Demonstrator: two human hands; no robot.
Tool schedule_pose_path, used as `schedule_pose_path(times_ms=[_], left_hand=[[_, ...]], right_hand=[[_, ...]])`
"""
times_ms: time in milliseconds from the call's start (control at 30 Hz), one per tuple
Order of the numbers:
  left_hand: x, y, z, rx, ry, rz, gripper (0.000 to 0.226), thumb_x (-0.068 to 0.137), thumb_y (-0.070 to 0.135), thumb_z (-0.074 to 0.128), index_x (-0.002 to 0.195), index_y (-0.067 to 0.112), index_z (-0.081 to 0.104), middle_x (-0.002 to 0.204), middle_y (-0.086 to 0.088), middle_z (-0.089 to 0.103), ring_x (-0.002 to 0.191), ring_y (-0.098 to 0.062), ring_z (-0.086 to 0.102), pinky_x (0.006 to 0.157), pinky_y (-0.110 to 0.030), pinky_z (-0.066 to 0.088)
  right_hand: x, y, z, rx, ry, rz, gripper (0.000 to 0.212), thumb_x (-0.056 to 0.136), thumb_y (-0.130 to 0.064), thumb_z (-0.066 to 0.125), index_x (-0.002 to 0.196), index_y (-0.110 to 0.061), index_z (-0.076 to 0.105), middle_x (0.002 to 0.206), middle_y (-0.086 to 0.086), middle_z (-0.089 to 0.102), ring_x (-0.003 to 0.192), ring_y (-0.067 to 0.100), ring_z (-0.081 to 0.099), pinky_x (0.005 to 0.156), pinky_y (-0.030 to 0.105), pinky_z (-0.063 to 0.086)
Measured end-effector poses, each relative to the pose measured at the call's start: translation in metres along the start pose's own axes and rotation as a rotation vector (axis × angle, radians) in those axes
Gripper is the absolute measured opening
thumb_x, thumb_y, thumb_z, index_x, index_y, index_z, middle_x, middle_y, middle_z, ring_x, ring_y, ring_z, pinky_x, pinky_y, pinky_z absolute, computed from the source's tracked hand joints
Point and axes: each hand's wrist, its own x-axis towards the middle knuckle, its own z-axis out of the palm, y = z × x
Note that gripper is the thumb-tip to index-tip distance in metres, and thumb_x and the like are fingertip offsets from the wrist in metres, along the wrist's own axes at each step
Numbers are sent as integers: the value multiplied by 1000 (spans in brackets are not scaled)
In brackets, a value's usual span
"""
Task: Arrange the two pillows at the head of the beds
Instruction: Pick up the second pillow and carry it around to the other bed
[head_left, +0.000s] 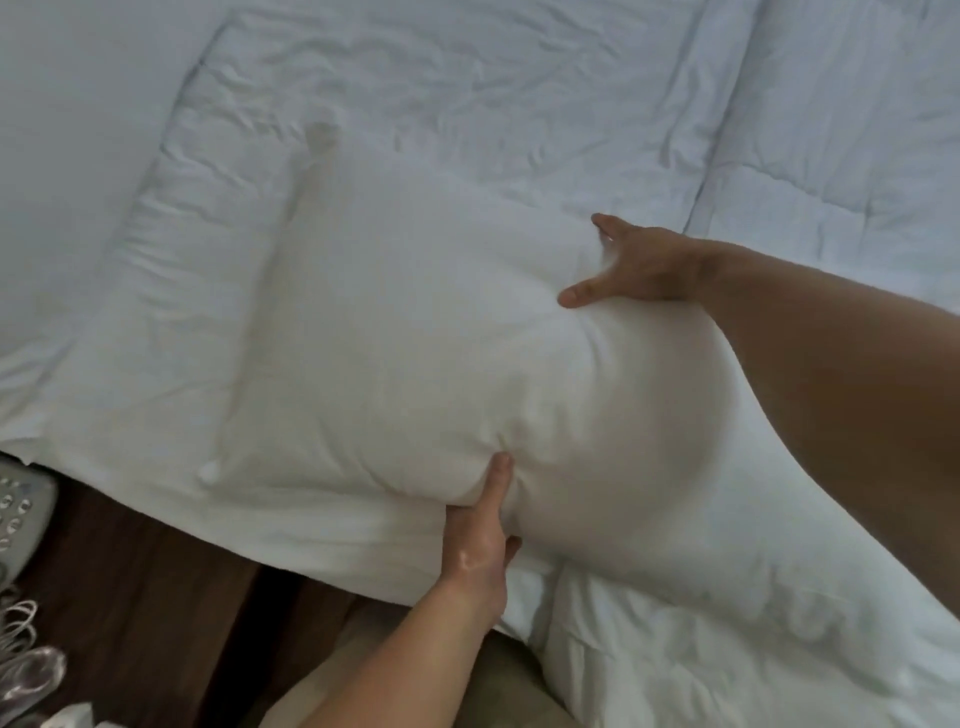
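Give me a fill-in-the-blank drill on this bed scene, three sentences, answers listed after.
1. The pillow is gripped by ____ hands.
2. The left hand holds the pillow's near edge, with its ____ pressed on top.
3. The right hand grips the pillow's ____ edge, above the white bedding.

Missing words: two; thumb; far
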Motion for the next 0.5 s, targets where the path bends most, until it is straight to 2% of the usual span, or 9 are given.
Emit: schedule_pose_path(times_ms=[67,133,200,300,400,467,500], left_hand=[[4,-4,3,-95,-35,-14,117,31,67,94,138,30,64,127,3,76,118,-25,69,88,-41,60],[2,-5,4,-170,-29,-13,121,28,62,98,138,27,64,125,1,77,117,-26,70,92,-44,59],[-5,-3,5,-217,-37,8,105,38,51,96,134,20,68,121,-2,79,114,-27,71,100,-49,56],[-22,5,5,-248,-61,29,88,49,41,91,129,11,71,118,-7,79,113,-29,72,104,-50,54],[-42,17,-3,-228,-92,28,72,59,34,88,124,8,74,113,-9,81,109,-30,74,97,-46,58],[-56,28,-15,-190,-108,50,70,59,34,89,122,8,75,111,-8,81,108,-31,74,97,-48,58],[-63,35,-23,-167,-114,75,72,58,34,89,123,8,74,112,-7,81,108,-31,74,97,-49,57]], right_hand=[[1,2,5,43,7,-3,137,61,-75,82,168,-31,9,172,-7,27,155,26,30,121,41,25],[-3,1,9,56,25,7,139,58,-76,83,168,-31,11,171,-4,28,155,27,31,122,42,26],[-12,-1,10,64,33,14,144,49,-82,83,167,-31,17,168,-1,35,152,28,36,122,44,30],[-35,-9,9,65,62,36,142,41,-86,83,159,-21,38,155,1,51,141,29,48,116,46,38],[-67,-21,3,120,110,74,116,40,-80,87,131,-12,63,124,-2,66,117,28,63,95,39,49],[-95,-26,0,213,137,77,89,44,-74,91,105,-13,68,103,-4,69,98,23,67,76,34,48],[-110,-28,0,267,151,83,81,47,-70,93,100,-14,69,99,-3,70,93,21,67,73,33,48]])
